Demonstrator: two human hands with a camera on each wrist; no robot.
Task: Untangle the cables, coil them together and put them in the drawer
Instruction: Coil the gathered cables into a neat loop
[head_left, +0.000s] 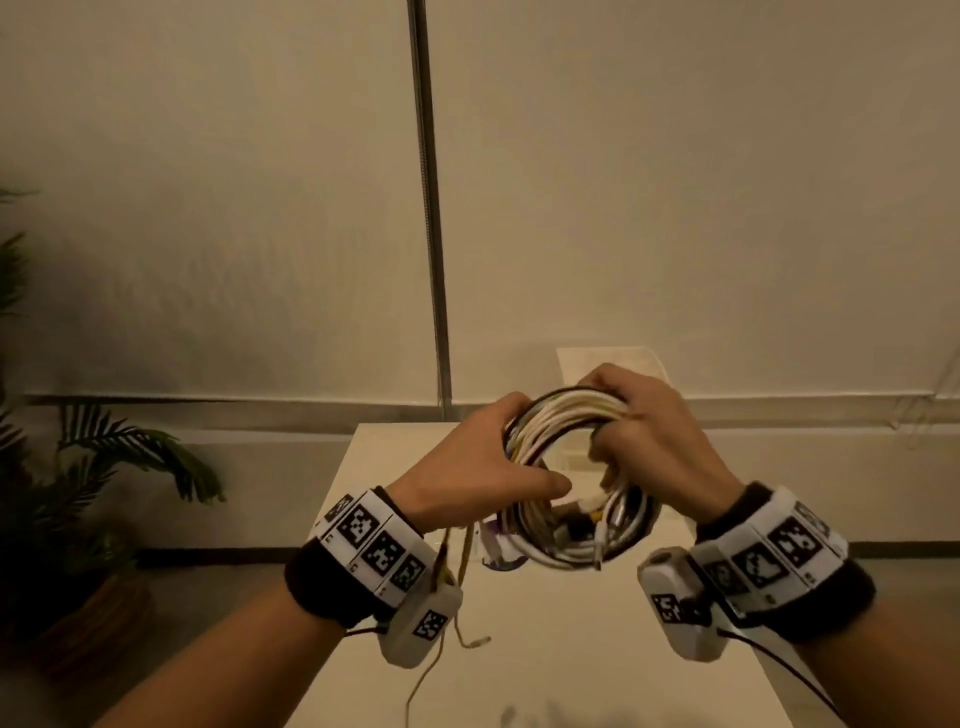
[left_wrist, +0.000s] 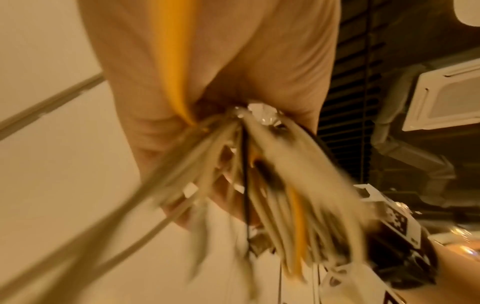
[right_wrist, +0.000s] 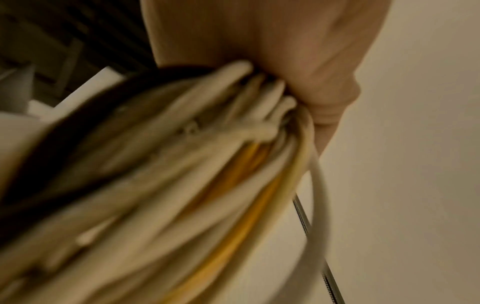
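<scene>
Office-like room, potted plant (head_left: 104, 467), ceiling air-conditioning unit (left_wrist: 446, 98)

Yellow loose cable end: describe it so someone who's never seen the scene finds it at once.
Start at the white table below the hands. The left hand and right hand hold a round cable coil above it. From the coil's left side, under the left wrist, the yellow cable end hangs toward the table, the only strand not wound into the ring.

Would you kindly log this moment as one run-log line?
stage: coiling | left hand: grips cable coil | right hand: grips coil | loose yellow end: dangling | drawer: not visible
</scene>
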